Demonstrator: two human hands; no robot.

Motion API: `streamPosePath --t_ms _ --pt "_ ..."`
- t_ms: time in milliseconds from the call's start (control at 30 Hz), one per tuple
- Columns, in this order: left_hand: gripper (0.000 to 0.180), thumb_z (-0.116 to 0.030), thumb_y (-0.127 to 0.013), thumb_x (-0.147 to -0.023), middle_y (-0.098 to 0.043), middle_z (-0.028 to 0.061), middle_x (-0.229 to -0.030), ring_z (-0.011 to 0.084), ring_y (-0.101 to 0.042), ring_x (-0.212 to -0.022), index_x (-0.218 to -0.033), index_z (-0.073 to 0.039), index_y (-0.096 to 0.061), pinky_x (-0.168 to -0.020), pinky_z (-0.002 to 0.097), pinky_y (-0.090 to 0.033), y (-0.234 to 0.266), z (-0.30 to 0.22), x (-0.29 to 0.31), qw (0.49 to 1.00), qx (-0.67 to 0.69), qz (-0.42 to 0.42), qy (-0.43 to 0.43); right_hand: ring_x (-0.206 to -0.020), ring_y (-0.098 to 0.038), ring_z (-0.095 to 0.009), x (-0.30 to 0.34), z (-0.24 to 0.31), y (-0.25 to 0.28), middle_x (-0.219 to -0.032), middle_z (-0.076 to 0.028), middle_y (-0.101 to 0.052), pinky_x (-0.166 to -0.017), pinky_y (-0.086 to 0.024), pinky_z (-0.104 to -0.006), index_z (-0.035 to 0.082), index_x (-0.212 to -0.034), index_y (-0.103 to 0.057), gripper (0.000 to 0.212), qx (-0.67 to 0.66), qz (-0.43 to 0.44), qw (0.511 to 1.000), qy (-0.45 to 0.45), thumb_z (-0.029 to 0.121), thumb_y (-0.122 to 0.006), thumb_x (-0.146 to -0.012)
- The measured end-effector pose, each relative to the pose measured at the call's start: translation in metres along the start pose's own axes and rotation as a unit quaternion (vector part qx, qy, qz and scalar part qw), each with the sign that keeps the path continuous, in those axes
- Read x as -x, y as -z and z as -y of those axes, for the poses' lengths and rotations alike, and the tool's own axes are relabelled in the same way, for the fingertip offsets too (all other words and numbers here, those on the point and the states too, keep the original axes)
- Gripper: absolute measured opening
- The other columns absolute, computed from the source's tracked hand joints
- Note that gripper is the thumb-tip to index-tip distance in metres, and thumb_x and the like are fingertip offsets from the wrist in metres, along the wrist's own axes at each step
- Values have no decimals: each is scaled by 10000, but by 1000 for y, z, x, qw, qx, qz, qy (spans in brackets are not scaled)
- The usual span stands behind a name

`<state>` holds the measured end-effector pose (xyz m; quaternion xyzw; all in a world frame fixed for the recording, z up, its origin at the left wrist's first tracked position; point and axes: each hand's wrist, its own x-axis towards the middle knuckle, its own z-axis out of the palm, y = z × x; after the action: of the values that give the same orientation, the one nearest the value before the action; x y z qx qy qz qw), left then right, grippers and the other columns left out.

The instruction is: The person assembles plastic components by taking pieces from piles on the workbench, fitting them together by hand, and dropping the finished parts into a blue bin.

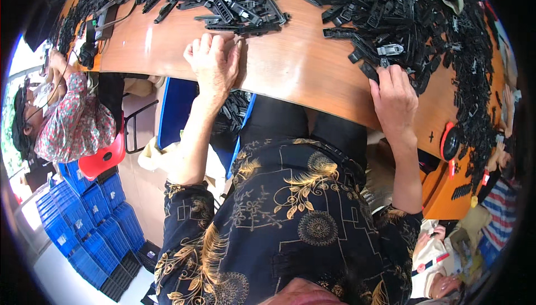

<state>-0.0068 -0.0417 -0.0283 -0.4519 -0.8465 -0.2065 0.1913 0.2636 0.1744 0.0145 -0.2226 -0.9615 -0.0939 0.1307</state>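
Observation:
My left hand point(213, 65) rests at the table's near edge, below a heap of long black plastic parts point(237, 9). Its fingers are bent and drawn in. Whatever lies between them and the thumb is hidden. Over on the right, my right hand point(395, 101) is at the lower edge of a second heap of black plastic parts point(385, 14). Its curled fingers and thumb close around a dark black plastic part point(368, 71), only partly visible. A part with a shiny grey face point(390, 49) lies just beyond these fingers.
The brown wooden table point(285, 70) curves across the view. Beneath it is a blue bin point(177, 112) of black parts. A red-rimmed round black object point(449, 142) lies at the right. At left are a seated co-worker point(75, 115), a red stool point(103, 157) and stacked blue crates point(92, 221).

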Motion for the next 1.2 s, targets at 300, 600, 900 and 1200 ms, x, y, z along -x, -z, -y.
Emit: streamPosePath --t_ms 300,600,900,1200 --pt "241 -151 -705 -789 -578 35 -913 229 -559 -904 -1020 -135 -637 -805 412 -369 -6 -17 -16 999 34 18 -15 -786 -597 -180 -7 12 17 -818 -19 -539 -626 -523 -305 121 -1021 -598 198 -57 77 993 66 114 -584 -824" --pt "156 -89 -683 -808 -606 107 -897 314 -607 -835 -928 -62 -588 -713 372 -482 -5 -24 -8 989 123 85 -4 -797 -572 -182 -26 -11 16 -832 -42 -513 -633 -516 -282 87 -982 -582 223 -102 61 964 236 91 -609 -761" --pt "414 -117 -642 -916 -616 8 -924 73 -562 -779 -1299 -61 -493 -682 212 -462 9 -61 0 596 722 216 279 -893 -650 -139 -25 42 7 -1011 -93 -658 -784 -544 -248 -15 -1086 -592 206 -637 92 750 -154 111 -613 -925" --pt "495 19 -576 -909 -615 41 -1045 88 -582 -916 -1370 -36 -404 -798 241 -493 -1 -112 19 655 708 145 221 -695 -611 -113 -25 92 -9 -845 -48 -621 -597 -507 -231 4 -1012 -628 236 -659 -47 730 -174 20 -720 -795"
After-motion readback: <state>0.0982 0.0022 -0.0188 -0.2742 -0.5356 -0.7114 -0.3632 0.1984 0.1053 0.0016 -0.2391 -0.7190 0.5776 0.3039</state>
